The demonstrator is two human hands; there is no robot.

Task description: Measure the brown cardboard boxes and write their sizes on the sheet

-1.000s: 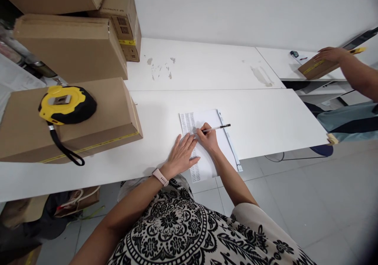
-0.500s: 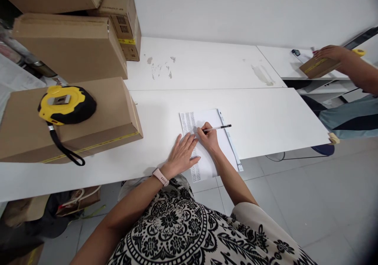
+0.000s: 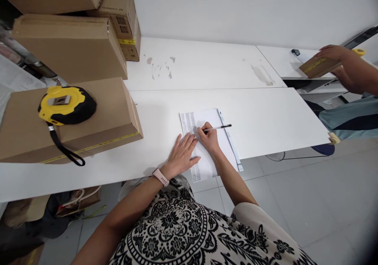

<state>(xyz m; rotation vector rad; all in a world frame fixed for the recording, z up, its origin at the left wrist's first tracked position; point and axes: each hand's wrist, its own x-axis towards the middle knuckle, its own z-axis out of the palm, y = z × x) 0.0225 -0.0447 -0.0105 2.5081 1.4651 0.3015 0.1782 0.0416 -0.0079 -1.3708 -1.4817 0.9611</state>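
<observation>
Black-ended pen in the right hand, pinching it between thumb and fingers and apparently writing on a paper sheet, though hiding the nib too well to tell whether touching down. Pressing the left hand flat on the same sheet, spreading the fingers and grasping nothing, at the near edge of the white surface, with a little paper overhanging. By the look of the page, working partway through: showing small, dense columns down the left side, unreadable at this size, while leaving the broader right part largely blank. Pointing the pen's writing end left toward the columns and its butt right, reaching over the pale-blue strip, and laying its long axis crosswise to the sheet's length, tilting slightly farward at the right.
</observation>
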